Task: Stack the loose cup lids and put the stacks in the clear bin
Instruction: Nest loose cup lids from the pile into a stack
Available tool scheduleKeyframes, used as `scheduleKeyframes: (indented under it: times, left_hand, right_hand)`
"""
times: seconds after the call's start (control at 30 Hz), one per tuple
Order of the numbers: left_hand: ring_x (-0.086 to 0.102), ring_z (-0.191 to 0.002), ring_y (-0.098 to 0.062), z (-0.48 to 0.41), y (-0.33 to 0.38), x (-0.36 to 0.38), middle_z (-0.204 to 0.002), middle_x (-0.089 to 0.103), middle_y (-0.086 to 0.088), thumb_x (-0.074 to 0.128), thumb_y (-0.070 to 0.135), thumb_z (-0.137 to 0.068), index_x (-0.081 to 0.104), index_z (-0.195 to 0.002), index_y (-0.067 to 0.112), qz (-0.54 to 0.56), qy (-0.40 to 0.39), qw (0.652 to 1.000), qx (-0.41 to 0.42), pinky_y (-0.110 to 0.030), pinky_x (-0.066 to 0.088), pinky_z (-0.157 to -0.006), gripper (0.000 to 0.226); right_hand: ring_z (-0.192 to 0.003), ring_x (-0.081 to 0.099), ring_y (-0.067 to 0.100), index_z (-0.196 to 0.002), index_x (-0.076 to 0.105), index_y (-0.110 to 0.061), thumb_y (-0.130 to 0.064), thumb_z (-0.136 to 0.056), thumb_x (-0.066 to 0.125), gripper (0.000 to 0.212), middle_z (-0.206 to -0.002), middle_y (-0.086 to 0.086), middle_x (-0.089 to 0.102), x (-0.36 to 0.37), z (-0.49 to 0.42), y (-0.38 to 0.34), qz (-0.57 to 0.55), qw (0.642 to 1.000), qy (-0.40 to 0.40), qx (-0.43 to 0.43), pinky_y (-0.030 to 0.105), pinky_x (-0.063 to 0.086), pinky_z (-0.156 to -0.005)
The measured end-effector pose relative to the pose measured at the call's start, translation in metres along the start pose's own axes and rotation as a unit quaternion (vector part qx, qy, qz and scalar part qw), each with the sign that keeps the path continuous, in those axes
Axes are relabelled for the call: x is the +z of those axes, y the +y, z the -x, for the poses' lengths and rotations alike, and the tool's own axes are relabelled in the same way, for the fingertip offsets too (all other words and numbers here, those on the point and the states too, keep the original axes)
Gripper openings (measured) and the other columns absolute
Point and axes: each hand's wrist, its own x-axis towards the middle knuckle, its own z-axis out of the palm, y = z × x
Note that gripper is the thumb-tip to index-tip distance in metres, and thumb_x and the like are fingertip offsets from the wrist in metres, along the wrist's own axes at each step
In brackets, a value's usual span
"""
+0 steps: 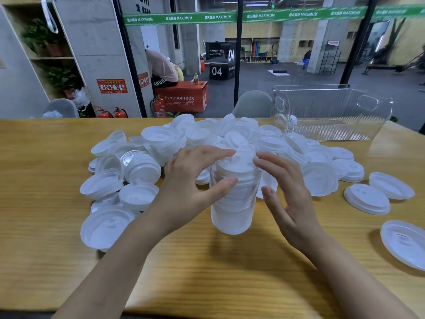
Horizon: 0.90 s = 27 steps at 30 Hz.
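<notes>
The stack of lids point(234, 203) stands upright on the table point(207, 272), just in front of the loose lids point(202, 132) heaped from 9 to 12 o'clock of it. The left hand point(195, 180) grasps it, thumb on the near wall and fingers bent over the top rim. The right hand point(287, 192) lies slack and spread at 3 o'clock, fingertips by the top edge (whether they touch, I cannot tell). The clear bin point(331, 111) sits well apart at 1 o'clock.

The step looks like squaring the column before it travels. It would go best with both palms on opposite walls, a gentle press down to seat the lids, then a firm two-sided clamp for the lift — a one-handed carry risks the thin, slippery lids fanning out.
</notes>
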Motion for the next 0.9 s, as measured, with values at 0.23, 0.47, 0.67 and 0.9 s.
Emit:
scheduleKeyframes:
  times: [0.23, 0.47, 0.67, 0.9]
  left_hand:
    - [0.04, -0.128, -0.009, 0.004, -0.002, 0.005, -0.129, 0.054, 0.023, 0.056, 0.058, -0.082, 0.055, -0.128, 0.048, -0.005, 0.015, 1.0, 0.008, -0.048, 0.032, -0.108, 0.047]
    - [0.034, -0.131, 0.0, 0.007, -0.007, 0.011, -0.137, 0.047, 0.027, 0.05, 0.061, -0.084, 0.044, -0.138, 0.048, -0.007, 0.019, 1.0, 0.004, -0.039, 0.029, -0.112, 0.056]
    - [0.037, -0.127, -0.005, 0.03, -0.023, 0.011, -0.138, 0.048, 0.018, 0.04, 0.064, -0.088, 0.042, -0.144, 0.035, -0.109, 0.053, 0.992, -0.02, -0.015, 0.016, -0.105, 0.063]
    - [0.046, -0.123, -0.029, 0.063, -0.059, -0.018, -0.134, 0.056, 0.0, 0.031, 0.068, -0.087, 0.054, -0.135, 0.03, -0.331, 0.067, 0.936, -0.098, -0.054, 0.023, -0.111, 0.066]
  right_hand:
    - [-0.132, 0.043, 0.014, -0.135, 0.048, -0.029, -0.045, -0.103, 0.037, 0.038, -0.139, -0.009, 0.047, 0.001, 0.001, 0.0, -0.008, 1.0, -0.003, 0.003, 0.029, 0.033, -0.109]
    - [-0.134, 0.042, 0.014, -0.139, 0.045, -0.029, -0.042, -0.102, 0.04, 0.04, -0.142, -0.005, 0.047, 0.003, 0.001, 0.002, -0.006, 1.0, -0.011, 0.008, 0.027, 0.031, -0.111]
    - [-0.139, 0.038, 0.013, -0.142, 0.04, -0.03, -0.05, -0.102, 0.038, 0.045, -0.146, -0.002, 0.044, 0.005, 0.003, 0.002, -0.018, 1.0, -0.018, 0.016, 0.029, 0.03, -0.114]
    - [-0.14, 0.037, 0.014, -0.142, 0.038, -0.037, -0.041, -0.1, 0.043, 0.042, -0.149, -0.005, 0.04, 0.008, 0.004, 0.003, -0.021, 0.999, -0.024, 0.023, 0.05, 0.039, -0.108]
